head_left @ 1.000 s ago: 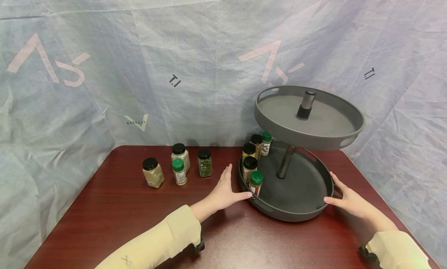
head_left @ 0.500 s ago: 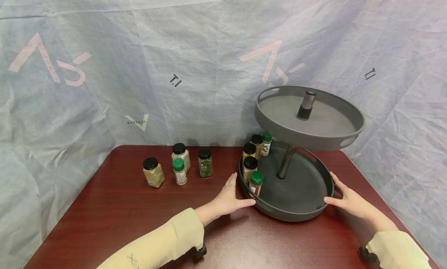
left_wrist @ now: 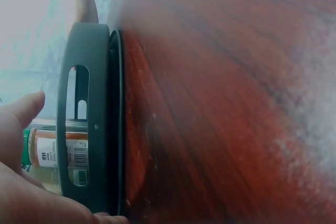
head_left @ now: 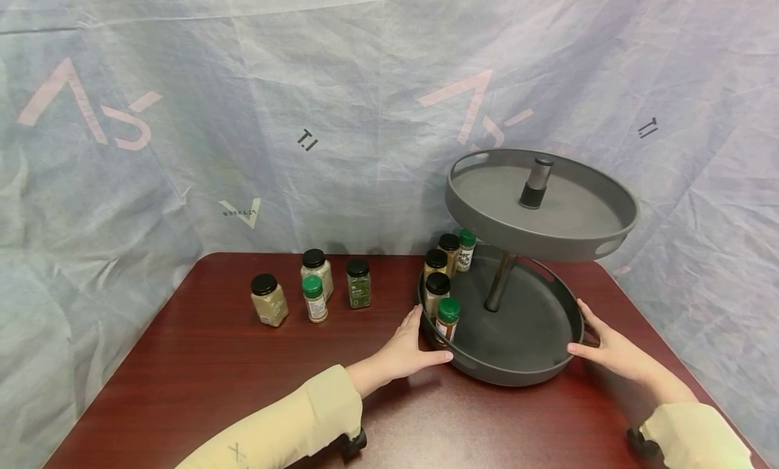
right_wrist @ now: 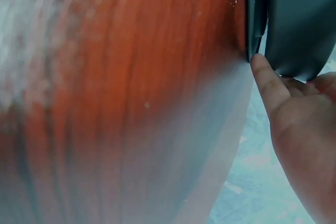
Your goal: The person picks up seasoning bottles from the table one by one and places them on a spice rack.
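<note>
A dark grey two-tier turntable stands at the right of the table. Several spice jars, among them a green-capped jar and a black-capped jar, line the left side of its lower tray. My left hand is at the tray's front left, fingers stretched along the outer wall, thumb spread toward the front rim. In the left wrist view an oval slot in the tray wall shows jar labels behind it. My right hand holds the tray's right edge, thumb at the rim and fingers outside.
Left on the reddish-brown table stand a black-capped jar of pale green powder, another pale jar, a green-capped jar and a jar of dark green herbs. The upper tray overhangs the lower one. Grey cloth hangs behind.
My left hand has moved right and slightly toward the table's front, closer against the lower tray's wall. My right hand stays at the right edge. Jars and turntable hold their places.
</note>
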{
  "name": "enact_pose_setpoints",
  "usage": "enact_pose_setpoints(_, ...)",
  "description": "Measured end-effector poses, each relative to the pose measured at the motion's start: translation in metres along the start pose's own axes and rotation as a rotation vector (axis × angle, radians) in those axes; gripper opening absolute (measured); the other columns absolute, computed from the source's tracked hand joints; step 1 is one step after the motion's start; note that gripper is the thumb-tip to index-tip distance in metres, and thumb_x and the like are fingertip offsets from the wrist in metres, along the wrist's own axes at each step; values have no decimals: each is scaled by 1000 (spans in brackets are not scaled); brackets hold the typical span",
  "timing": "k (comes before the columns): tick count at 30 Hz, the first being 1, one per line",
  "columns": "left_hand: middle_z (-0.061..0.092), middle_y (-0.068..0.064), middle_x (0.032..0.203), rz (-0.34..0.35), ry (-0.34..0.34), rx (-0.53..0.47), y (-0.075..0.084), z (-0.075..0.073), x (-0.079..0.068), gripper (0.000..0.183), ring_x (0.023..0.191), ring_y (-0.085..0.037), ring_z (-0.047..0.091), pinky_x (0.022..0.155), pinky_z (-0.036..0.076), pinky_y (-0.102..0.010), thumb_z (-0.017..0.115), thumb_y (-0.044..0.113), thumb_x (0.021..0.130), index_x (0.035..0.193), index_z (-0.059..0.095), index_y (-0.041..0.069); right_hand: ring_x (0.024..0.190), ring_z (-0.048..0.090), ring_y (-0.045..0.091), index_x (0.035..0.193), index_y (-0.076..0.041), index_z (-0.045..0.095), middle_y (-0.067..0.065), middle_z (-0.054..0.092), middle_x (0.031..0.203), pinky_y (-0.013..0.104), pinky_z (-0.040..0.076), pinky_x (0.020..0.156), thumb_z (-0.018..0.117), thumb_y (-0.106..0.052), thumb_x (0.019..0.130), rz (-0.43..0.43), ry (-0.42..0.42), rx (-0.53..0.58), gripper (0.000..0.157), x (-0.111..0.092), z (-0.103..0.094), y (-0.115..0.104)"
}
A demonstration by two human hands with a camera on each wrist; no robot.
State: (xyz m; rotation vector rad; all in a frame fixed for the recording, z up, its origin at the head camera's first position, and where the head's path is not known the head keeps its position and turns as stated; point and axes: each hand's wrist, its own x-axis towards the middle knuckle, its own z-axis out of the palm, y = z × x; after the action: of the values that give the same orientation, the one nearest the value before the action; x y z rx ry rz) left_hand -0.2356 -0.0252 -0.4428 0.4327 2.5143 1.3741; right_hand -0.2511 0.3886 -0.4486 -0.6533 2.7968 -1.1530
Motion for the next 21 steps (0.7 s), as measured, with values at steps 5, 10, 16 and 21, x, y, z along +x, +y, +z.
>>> enact_pose_setpoints(5,11,-12,158,-3,0,-14,0,1,1,107,144,-30,12,112,21,-51,75,44,78,152,9,5,112,20,-31,150,1,-4,37,9,148,0,32,84,66,-11,88,-21,-17,7,94,0,-1,-1)
enact_pose_setpoints(10,10,-11,158,-10,2,-13,1,3,2,107,144,-30,12,112,21,-50,75,44,77,152,8,6,113,20,-31,149,3,-5,38,6,148,1,34,83,65,-9,89,-28,-30,8,93,-1,-3,-2)
enact_pose_setpoints(16,9,-14,158,-8,12,-29,3,4,2,108,144,-31,11,113,20,-50,76,42,77,151,8,3,112,16,-32,149,3,-4,37,6,149,0,32,83,66,-12,89,-11,-27,-29,94,0,-6,-3)
enact_pose_setpoints(21,8,-15,157,-12,10,-53,4,3,2,108,144,-31,11,113,20,-51,76,41,78,151,7,2,111,14,-33,150,1,-3,38,9,148,0,31,82,66,-14,88,-1,-17,-66,94,1,-8,-3)
